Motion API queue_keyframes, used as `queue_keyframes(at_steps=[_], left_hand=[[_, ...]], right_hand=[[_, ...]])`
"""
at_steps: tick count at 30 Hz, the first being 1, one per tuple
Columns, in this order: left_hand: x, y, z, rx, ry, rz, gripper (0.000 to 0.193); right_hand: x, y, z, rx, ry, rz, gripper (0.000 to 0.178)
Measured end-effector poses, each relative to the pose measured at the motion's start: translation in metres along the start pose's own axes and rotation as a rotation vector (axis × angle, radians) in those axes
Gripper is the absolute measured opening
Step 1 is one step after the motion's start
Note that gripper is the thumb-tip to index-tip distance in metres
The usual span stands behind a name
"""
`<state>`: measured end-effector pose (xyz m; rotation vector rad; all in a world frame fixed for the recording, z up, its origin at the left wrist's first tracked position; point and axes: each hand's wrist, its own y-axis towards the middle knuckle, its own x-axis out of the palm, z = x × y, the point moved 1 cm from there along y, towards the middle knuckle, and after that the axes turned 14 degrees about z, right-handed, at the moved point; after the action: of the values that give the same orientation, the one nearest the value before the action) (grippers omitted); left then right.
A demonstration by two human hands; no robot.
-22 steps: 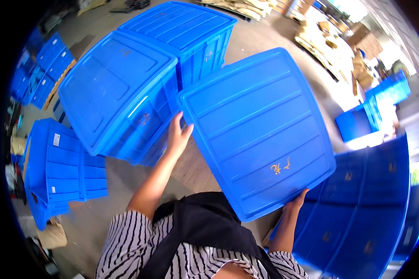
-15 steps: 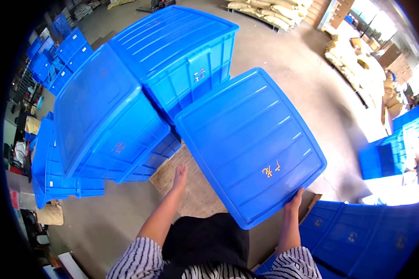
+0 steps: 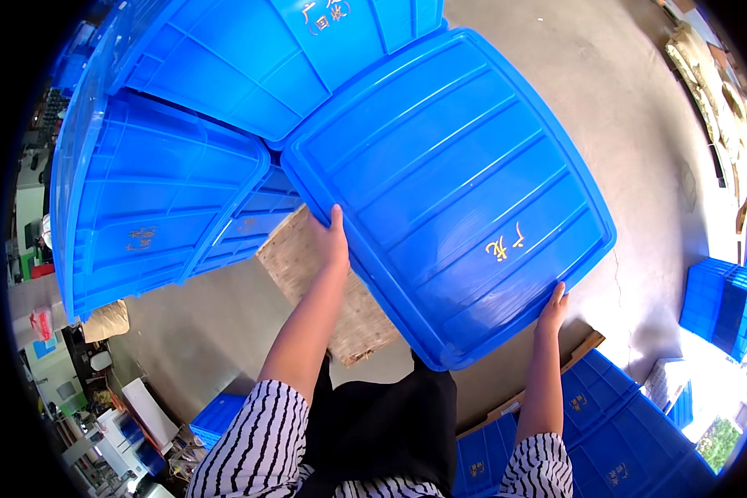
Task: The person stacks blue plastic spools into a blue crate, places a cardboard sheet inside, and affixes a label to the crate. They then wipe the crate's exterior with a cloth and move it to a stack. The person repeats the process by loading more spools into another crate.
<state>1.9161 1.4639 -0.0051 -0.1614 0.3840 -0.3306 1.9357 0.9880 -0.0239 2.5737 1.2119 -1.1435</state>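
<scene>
A large blue ribbed plastic lid with yellow writing fills the middle of the view; whether a box sits beneath it is hidden. My left hand grips its left edge, thumb up along the rim and the other fingers out of sight. On the near right edge, my right hand holds the rim, with its fingers partly hidden below. Against the lid's far left side stands a tall blue box. Another blue box stands to the left, stacked on a lower one.
A wooden pallet lies on the floor between the boxes and my legs. More blue boxes stand close at the lower right. Blue crates and pale sacks are farther right. Cluttered shelving and white items line the left side.
My left hand has moved from free air onto the lid's left edge. My right hand stays on the rim. The view has shifted closer to the boxes, with the lid now higher in it.
</scene>
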Motion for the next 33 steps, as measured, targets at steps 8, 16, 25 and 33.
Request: queue_keyframes(at_steps=[8,16,25,33], left_hand=[[-0.002,0.002,0.025,0.113,0.200,0.076,0.069],[-0.022,0.025,-0.020,-0.088,-0.120,-0.054,0.072],[-0.018,0.034,0.007,-0.202,-0.159,-0.242,0.080],[-0.032,0.035,-0.015,-0.291,-0.258,-0.251,0.067]], right_hand=[[0.003,-0.008,-0.003,0.227,0.236,-0.159,0.056],[0.012,-0.035,0.000,0.175,0.382,-0.078,0.052],[0.021,-0.010,0.009,0.291,0.509,-0.104,0.047],[0.021,-0.037,0.010,0.228,0.504,-0.069,0.045]])
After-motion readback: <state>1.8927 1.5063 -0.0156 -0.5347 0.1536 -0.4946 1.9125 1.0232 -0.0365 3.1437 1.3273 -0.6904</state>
